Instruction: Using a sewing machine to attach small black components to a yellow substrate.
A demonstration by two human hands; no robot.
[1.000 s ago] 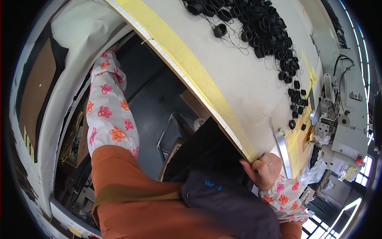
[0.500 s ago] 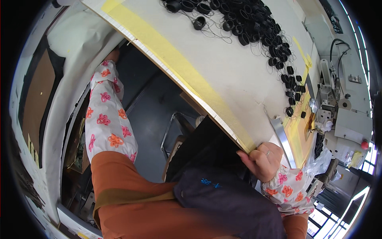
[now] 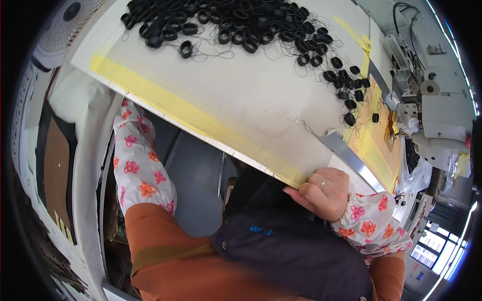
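My right hand (image 3: 325, 193) is closed on the near edge of a pale work table (image 3: 281, 100), at its right corner. The fingers curl over the top and the thumb points left along the rim; a ring shows on one finger. My left arm, in a white flowered sleeve cover (image 3: 143, 160), reaches away to the far left, and its hand is hidden beneath the table edge. Yellow tape (image 3: 170, 113) runs along that edge. Farther back lies a large heap of small black rings (image 3: 241, 22) trailing thin threads, apart from both hands.
A metal strip (image 3: 359, 158) and a yellow-taped board (image 3: 376, 135) lie right of the tabletop. Beyond them stand pale machine parts (image 3: 444, 118) and a clear plastic bag (image 3: 415, 175). At the far left are a fan (image 3: 70, 12) and pale draped material (image 3: 83, 95).
The view has turned, so the table edge lies flatter and more of the black heap and the fan show. The left hand, partly visible before, is now hidden. My right hand keeps its hold.
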